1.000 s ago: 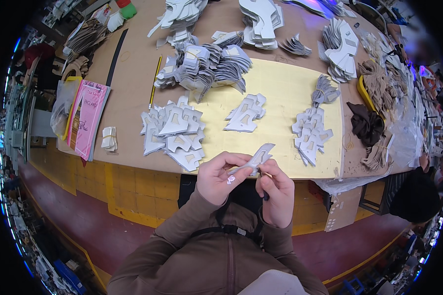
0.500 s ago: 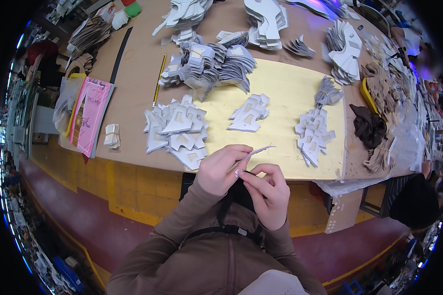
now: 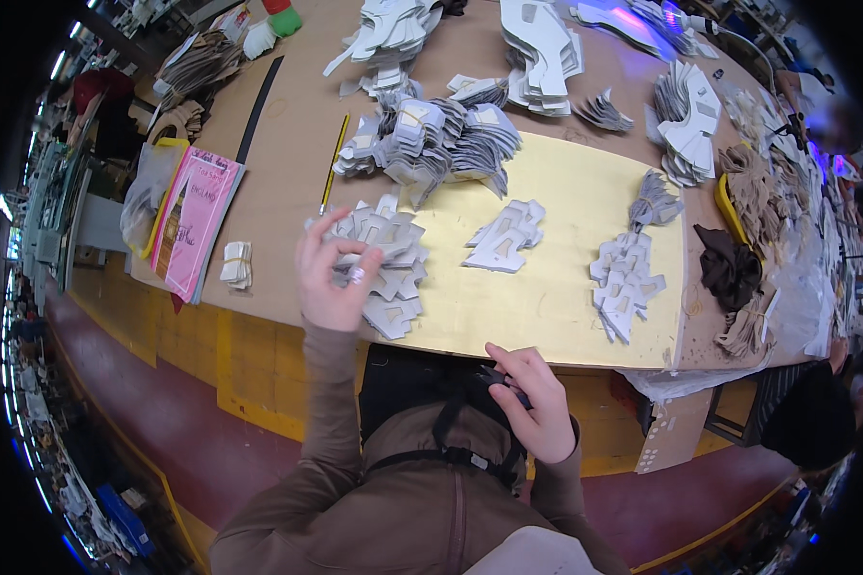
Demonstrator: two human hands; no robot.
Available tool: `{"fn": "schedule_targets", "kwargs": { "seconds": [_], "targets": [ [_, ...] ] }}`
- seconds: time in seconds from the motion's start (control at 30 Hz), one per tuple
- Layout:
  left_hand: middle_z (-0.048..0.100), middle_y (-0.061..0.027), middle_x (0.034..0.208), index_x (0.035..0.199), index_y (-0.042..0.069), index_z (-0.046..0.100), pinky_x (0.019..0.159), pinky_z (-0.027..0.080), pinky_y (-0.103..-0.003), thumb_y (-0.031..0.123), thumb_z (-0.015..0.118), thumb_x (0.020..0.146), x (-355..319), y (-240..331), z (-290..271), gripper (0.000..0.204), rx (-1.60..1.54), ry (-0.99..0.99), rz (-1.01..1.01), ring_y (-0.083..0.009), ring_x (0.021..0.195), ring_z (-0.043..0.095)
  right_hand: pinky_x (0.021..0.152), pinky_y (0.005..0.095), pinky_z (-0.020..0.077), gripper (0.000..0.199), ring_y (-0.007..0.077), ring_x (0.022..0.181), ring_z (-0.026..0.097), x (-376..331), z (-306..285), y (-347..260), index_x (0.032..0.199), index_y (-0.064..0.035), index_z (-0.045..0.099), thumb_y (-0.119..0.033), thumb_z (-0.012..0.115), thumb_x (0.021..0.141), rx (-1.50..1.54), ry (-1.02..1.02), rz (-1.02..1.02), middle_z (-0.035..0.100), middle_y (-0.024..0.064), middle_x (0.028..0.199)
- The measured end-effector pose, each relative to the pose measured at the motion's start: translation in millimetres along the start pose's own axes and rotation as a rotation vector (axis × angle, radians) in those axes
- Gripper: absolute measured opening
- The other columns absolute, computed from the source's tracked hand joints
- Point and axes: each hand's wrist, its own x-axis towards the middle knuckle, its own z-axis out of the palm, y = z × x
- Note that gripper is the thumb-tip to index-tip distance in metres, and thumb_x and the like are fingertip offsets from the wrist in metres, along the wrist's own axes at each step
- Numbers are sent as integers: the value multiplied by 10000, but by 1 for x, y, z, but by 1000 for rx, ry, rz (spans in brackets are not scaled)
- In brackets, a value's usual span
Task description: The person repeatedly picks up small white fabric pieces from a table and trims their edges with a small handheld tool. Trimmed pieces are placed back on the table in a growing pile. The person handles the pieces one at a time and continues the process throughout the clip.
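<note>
My left hand [image 3: 332,280] is raised over the left pile of pale grey cut pieces [image 3: 393,278], fingers curved and apart, with no piece visible in it. A small white wrap [image 3: 357,275] shows on one of its fingers. Close to my waist, just off the table's front edge, my right hand [image 3: 539,407] is closed on a small dark tool [image 3: 497,378] whose kind I cannot make out. A smaller stack of the same pieces [image 3: 506,237] lies mid-sheet, and another group [image 3: 625,283] to its right.
A yellow sheet [image 3: 566,326] covers part of the brown table. Behind lie banded grey bundles [image 3: 431,134] and white stacks [image 3: 541,57]. At left are a pencil [image 3: 335,163], a pink book [image 3: 195,216] and a banded white bundle [image 3: 237,265]; at right, dark cloth [image 3: 727,261].
My left hand has moved left and forward, away from my right hand, and the thin pale piece it held is no longer in it. My right hand has lowered slightly; the view has shifted.
</note>
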Motion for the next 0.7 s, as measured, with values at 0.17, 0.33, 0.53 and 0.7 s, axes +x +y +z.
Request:
{"fn": "schedule_targets", "kwargs": {
  "seconds": [0.17,0.33,0.53,0.7],
  "targets": [
    [608,-164,1227,1074,29,626,1003,422,-445,61,744,799,-2,6,5,301,48,180,-24,-359,1157,552,680,244,451,328,132,777,540,-2,-6,7,1225,-40,653,-19,644,898,-34,108,3,568,63,975],
    [601,-178,1170,1151,15,581,991,430,-404,98,705,833,-30,58,47,351,-289,-309,67,-362,1135,548,715,237,423,311,120,797,501,-3,-3,3,1202,-15,654,-5,636,892,115,159,51,554,55,972],
    [590,-145,1002,1132,5,560,876,456,-430,129,664,859,-29,51,111,318,33,-302,1,-341,979,551,675,208,356,305,87,749,420,-7,-6,-1,1175,25,650,4,614,873,120,204,-23,530,41,972],
    [615,-154,929,1015,-21,631,801,458,-392,148,641,901,-37,47,96,204,-210,-529,-63,-329,906,581,668,211,363,316,92,742,429,-8,-6,4,1184,22,649,8,617,870,123,295,6,538,50,971]
  ]
}}
